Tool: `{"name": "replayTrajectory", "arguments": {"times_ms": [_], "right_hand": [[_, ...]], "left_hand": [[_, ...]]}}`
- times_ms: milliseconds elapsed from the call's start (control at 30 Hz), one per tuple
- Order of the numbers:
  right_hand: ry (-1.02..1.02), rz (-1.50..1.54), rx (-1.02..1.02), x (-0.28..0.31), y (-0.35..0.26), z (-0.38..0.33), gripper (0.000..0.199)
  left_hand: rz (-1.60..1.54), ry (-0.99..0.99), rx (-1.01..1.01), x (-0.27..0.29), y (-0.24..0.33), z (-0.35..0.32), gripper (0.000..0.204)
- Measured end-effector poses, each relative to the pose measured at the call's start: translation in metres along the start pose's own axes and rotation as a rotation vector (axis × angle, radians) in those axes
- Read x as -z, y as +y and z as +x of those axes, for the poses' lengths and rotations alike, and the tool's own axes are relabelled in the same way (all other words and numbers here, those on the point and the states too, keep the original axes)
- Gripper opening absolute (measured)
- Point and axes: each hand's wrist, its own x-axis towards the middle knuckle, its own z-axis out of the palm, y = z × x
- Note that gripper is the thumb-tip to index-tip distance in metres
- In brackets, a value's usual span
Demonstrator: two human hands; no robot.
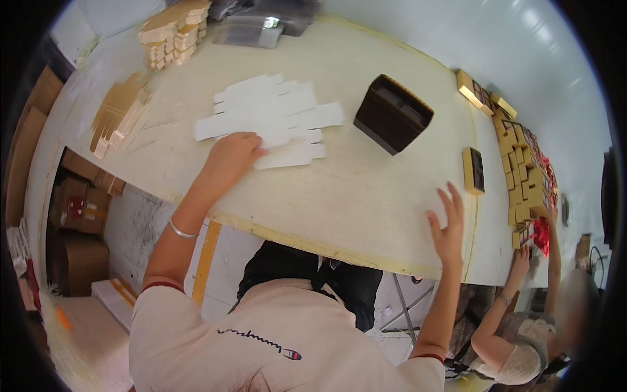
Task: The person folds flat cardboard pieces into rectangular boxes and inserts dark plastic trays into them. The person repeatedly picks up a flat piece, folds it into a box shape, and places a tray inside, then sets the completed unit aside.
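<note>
A fanned pile of flat white carton blanks (pixel 274 108) lies on the table in front of me. My left hand (pixel 236 153) is at its near edge, fingers together and curled on a white blank, with the thumb side low against it. My right hand (pixel 448 225) hovers by the table's near edge with its fingers spread and nothing in it. Nearest to that hand is a small gold box (pixel 473 171) with a dark window. Between the blanks and the gold box stands a dark brown open-topped box (pixel 394 114), tilted in view, with dark contents inside.
Stacked folded gold-brown cartons (pixel 173 36) and a second fanned pile (pixel 121 111) sit at the left. Clear plastic packaging (pixel 248 32) lies at the back. Many gold boxes (pixel 522 173) line the right side, where a co-worker's hands (pixel 519 261) handle a box beside red material (pixel 541 236).
</note>
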Motion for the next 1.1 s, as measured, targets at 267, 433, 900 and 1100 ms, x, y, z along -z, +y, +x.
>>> {"name": "replayTrajectory", "arguments": {"times_ms": [267,433,900,1100], "right_hand": [[0.279,0.143,0.142,-0.028,-0.069,-0.063,0.052],[0.228,0.201,0.378,-0.037,-0.115,-0.098,0.046],[0.503,-0.215,-0.146,-0.020,0.051,0.015,0.060],[-0.049,-0.411,-0.475,0.003,0.140,0.114,0.080]], "left_hand": [[0.029,0.436,-0.495,0.029,0.063,-0.072,0.014],[-0.277,0.070,-0.750,-0.034,0.135,-0.101,0.014],[-0.595,-0.273,-0.366,-0.073,0.164,-0.062,0.017],[-0.688,-0.287,-0.357,-0.081,0.153,-0.058,0.018]]}}
